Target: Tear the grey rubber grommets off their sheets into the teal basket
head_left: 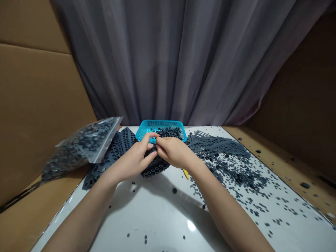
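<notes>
My left hand (140,154) and my right hand (172,150) meet just in front of a blue plastic basket (140,123). Under and between them a black sheet with rows of round holes (156,169) hangs curved above the white table. My left fingers and thumb curl around its upper part. The fingertips of my right hand are pinched at the same spot, against the left ones. Exactly how the fingers grip the sheet is partly hidden. Small black pieces (172,132) lie heaped in the right half of the basket.
At left, a clear zip bag (89,141) full of black pieces leans beside punched black sheets (115,150). More punched sheets (217,144) lie at right, with scattered small black discs (241,176). A yellow tool (186,174) lies by my right wrist. Cardboard walls (39,91) flank the table (147,210).
</notes>
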The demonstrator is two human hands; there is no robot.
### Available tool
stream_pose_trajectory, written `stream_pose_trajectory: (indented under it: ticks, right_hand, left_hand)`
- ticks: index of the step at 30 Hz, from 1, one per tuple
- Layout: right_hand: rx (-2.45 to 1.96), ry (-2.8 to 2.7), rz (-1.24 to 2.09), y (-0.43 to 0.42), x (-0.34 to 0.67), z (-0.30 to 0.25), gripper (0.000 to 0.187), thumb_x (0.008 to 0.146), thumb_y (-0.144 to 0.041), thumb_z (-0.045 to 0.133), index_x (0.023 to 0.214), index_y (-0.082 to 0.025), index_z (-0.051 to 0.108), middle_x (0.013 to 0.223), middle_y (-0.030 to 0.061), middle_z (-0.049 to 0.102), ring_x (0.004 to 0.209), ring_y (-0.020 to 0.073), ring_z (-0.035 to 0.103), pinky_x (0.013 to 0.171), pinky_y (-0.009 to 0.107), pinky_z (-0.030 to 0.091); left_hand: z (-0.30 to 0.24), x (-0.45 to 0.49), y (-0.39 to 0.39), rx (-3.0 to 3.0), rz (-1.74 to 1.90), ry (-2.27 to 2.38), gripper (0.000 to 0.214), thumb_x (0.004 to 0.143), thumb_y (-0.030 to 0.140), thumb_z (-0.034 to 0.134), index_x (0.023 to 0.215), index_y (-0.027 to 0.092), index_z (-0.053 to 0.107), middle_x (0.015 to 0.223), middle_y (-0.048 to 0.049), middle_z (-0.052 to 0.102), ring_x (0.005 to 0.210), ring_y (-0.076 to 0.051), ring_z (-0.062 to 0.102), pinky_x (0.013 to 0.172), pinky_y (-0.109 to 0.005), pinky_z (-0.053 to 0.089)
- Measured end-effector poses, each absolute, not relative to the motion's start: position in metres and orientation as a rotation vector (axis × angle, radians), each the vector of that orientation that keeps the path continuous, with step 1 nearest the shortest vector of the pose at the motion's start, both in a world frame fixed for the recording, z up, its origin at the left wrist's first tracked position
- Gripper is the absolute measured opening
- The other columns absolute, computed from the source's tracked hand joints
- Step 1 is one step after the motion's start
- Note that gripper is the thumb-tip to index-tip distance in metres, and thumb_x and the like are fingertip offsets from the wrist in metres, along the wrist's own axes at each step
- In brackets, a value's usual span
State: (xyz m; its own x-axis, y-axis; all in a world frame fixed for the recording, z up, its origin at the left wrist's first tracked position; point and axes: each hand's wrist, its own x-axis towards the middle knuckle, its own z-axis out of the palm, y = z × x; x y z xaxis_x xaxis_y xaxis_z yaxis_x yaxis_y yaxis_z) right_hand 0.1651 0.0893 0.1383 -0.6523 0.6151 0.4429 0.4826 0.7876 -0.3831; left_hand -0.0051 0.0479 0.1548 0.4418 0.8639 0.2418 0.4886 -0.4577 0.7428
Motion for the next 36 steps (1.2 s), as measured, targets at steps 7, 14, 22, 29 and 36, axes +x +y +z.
stream_pose_trajectory:
  ticks: [7,14,22,29,36]
  right_hand:
    - [-0.420,-1.358,1.168,0.083,0.138,0.132,0.024,0.086,-0.028,0.039,0.064,-0.020,0.035,0.055,-0.0060,0.028,0.047,0.0090,0.025,0.048,0.023,0.023]
    - [-0.137,-1.024,1.620,0.095,0.152,0.147,0.030,0.090,-0.032,0.033,0.063,-0.020,0.027,0.053,-0.0071,0.015,0.045,0.0095,0.011,0.046,0.022,0.024]
    - [-0.440,-1.437,1.310,0.112,0.168,0.140,0.029,0.087,-0.044,0.025,0.067,-0.023,0.025,0.056,-0.0056,0.019,0.045,0.0110,0.018,0.049,0.026,0.029]
    - [-1.296,-2.110,0.386,0.198,0.191,0.098,0.018,0.085,-0.033,0.038,0.077,-0.018,0.047,0.074,0.0029,0.052,0.073,0.0161,0.047,0.072,0.030,0.038]
    - [-1.286,-2.237,0.219,0.204,0.184,0.102,0.025,0.077,-0.023,0.057,0.100,-0.014,0.059,0.112,0.0152,0.056,0.106,0.0278,0.044,0.088,0.040,0.033]
  left_hand:
    - [0.141,0.000,0.060,1.510,1.271,0.535,0.034,0.081,0.029,0.059,0.106,0.025,0.036,0.060,0.0070,0.053,0.047,-0.006,0.045,0.048,-0.015,0.035]
    - [0.145,-0.006,0.066,1.425,1.352,0.658,0.033,0.080,0.029,0.060,0.104,0.026,0.037,0.066,0.0056,0.057,0.054,-0.007,0.052,0.051,-0.015,0.038]
    - [0.153,-0.012,0.067,1.465,1.106,1.128,0.021,0.075,0.032,0.061,0.088,0.020,0.049,0.058,0.0064,0.054,0.050,-0.010,0.050,0.050,-0.020,0.036]
    - [0.158,-0.021,0.065,1.486,1.018,1.076,0.037,0.069,0.025,0.066,0.101,0.020,0.049,0.075,0.0015,0.062,0.071,-0.014,0.060,0.066,-0.026,0.044]
    - [0.152,-0.023,0.066,1.629,1.022,1.025,0.042,0.073,0.017,0.059,0.112,0.020,0.043,0.058,0.0082,0.047,0.051,-0.008,0.045,0.051,-0.020,0.031]
